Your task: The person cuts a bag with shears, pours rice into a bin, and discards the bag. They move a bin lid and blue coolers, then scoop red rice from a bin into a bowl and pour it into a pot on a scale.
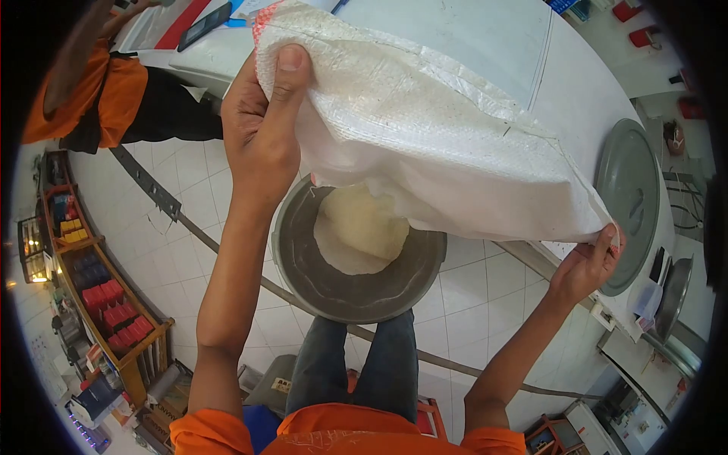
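A white woven sack (447, 144) with red stitched edging stretches between my two hands, above the floor and partly over the table. My left hand (269, 121) grips its upper left corner, thumb pressed on top. At the lower right corner, my right hand (588, 265) pinches the edge between thumb and fingers. Below the sack a grey tub (303, 269) stands on the tiles in front of my legs. Inside it lies a heap of pale grains (368, 227) that look like rice. The sack hides the tub's upper right part, and its mouth cannot be made out clearly.
A round grey-green lid (628, 208) lies on the white table (485, 38) at right, near a metal pan (673, 299). Another person in orange (125, 95) stands at upper left, by a phone (205, 27). A wooden shelf (133, 364) with boxes is at left.
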The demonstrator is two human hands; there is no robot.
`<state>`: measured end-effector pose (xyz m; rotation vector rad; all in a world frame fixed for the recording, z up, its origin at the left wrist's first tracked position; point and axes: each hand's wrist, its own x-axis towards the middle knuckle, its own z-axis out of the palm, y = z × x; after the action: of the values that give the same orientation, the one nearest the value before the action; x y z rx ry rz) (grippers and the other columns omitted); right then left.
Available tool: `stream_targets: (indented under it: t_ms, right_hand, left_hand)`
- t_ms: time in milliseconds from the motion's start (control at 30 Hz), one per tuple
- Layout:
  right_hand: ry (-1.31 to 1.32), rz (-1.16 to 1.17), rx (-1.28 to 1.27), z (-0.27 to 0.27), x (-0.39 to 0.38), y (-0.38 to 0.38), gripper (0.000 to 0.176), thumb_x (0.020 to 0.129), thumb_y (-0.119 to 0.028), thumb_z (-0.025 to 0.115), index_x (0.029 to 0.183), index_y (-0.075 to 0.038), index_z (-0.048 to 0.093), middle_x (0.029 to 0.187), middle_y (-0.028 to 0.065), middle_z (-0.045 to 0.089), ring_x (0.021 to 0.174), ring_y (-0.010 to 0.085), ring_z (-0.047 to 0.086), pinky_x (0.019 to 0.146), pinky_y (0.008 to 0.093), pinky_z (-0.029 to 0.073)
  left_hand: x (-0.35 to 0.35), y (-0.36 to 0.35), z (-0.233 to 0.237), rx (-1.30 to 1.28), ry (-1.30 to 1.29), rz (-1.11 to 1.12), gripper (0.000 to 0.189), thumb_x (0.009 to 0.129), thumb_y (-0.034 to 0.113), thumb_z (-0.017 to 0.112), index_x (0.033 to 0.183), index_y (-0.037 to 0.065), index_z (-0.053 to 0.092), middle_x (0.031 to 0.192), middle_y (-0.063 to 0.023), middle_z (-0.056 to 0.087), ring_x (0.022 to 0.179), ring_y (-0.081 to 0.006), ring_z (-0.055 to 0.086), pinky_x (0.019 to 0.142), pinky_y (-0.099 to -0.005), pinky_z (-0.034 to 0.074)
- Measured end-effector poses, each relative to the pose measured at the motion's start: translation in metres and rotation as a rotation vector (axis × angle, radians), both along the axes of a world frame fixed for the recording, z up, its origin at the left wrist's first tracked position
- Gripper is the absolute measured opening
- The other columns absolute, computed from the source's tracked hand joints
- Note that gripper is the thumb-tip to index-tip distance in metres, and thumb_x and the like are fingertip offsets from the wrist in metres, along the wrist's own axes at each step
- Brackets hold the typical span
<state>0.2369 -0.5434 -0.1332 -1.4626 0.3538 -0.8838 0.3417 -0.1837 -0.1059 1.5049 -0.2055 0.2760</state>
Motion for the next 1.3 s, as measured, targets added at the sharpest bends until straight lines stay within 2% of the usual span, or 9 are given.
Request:
stream_targets:
  t_ms: [300,367,467,667,1000,1100,1167,1233,1300]
  right_hand:
    - [0.009,-0.026,-0.022,-0.003,-0.008,0.002,0.027,0.095,-0.026,0.062,0.105,-0.001,0.054,0.097,0.0084,0.058,0.090,0.0142,0.059,0.085,0.0294,0.047]
    - [0.023,-0.009,-0.026,-0.003,-0.010,0.002,0.028,0.094,-0.026,0.062,0.105,-0.001,0.054,0.097,0.0088,0.058,0.091,0.0146,0.059,0.086,0.0302,0.047]
    - [0.026,-0.003,-0.023,-0.003,-0.010,0.002,0.029,0.094,-0.026,0.062,0.105,-0.001,0.054,0.097,0.0091,0.059,0.092,0.0146,0.058,0.087,0.0303,0.046]
    - [0.040,-0.005,-0.013,-0.009,-0.009,0.002,0.028,0.094,-0.025,0.063,0.105,-0.001,0.054,0.097,0.0091,0.059,0.092,0.0146,0.058,0.088,0.0302,0.046]
    - [0.047,0.030,0.041,-0.023,-0.014,0.007,0.023,0.094,-0.021,0.062,0.104,-0.001,0.054,0.095,0.0065,0.057,0.091,0.0143,0.057,0.087,0.0289,0.046]
    - [0.019,0.231,0.096,-0.017,-0.020,0.012,0.027,0.091,-0.019,0.065,0.107,-0.001,0.053,0.097,0.0069,0.056,0.097,0.0154,0.055,0.088,0.0306,0.045]
    - [0.181,0.452,0.192,-0.014,-0.022,0.036,0.058,0.076,-0.031,0.079,0.117,-0.001,0.050,0.108,0.0094,0.053,0.104,0.0188,0.052,0.092,0.0332,0.043]
    - [0.308,0.697,-0.283,-0.020,-0.018,0.069,0.090,0.058,-0.038,0.086,0.127,0.001,0.044,0.122,0.0131,0.048,0.113,0.0249,0.049,0.097,0.0370,0.040]
    - [0.544,0.857,-0.546,-0.024,-0.015,0.108,0.114,0.044,-0.043,0.091,0.134,0.003,0.039,0.135,0.0157,0.042,0.120,0.0314,0.047,0.100,0.0394,0.039]
  left_hand:
    - [0.000,0.003,0.000,-0.024,0.024,0.044,0.038,0.095,0.032,0.060,0.115,-0.001,0.060,0.104,-0.0078,0.065,0.098,-0.0119,0.060,0.090,-0.0273,0.045]
    - [0.002,0.000,-0.002,-0.026,-0.032,0.107,0.035,0.095,0.034,0.060,0.106,0.001,0.066,0.089,-0.0020,0.067,0.078,-0.0057,0.059,0.071,-0.0202,0.046]
    - [-0.001,0.002,-0.003,-0.009,0.035,0.080,0.041,0.096,0.037,0.057,0.114,0.000,0.060,0.102,-0.0063,0.065,0.095,-0.0105,0.061,0.085,-0.0248,0.047]
    - [0.003,-0.011,-0.011,0.055,0.002,0.125,0.043,0.101,0.040,0.046,0.112,0.001,0.059,0.098,-0.0037,0.063,0.088,-0.0077,0.056,0.081,-0.0221,0.044]
    - [-0.006,-0.009,-0.020,0.054,0.051,0.117,0.043,0.102,0.037,0.043,0.112,-0.001,0.059,0.099,-0.0054,0.062,0.090,-0.0081,0.054,0.082,-0.0235,0.043]
    - [-0.017,-0.016,-0.012,0.009,0.080,0.076,0.041,0.102,0.035,0.043,0.112,-0.002,0.059,0.098,-0.0062,0.062,0.090,-0.0089,0.054,0.081,-0.0241,0.043]
    - [-0.027,-0.031,-0.005,0.011,0.171,-0.057,0.037,0.102,0.034,0.044,0.108,0.001,0.060,0.094,-0.0039,0.061,0.085,-0.0080,0.053,0.076,-0.0241,0.044]
    - [-0.036,-0.049,0.000,0.010,0.264,-0.186,0.034,0.101,0.033,0.045,0.103,0.003,0.061,0.090,-0.0017,0.060,0.080,-0.0071,0.053,0.071,-0.0240,0.044]
    - [-0.036,-0.071,-0.002,-0.046,0.027,-0.339,0.023,0.099,0.022,0.047,0.098,-0.001,0.053,0.069,-0.0136,0.054,0.061,-0.0219,0.052,0.060,-0.0331,0.043]
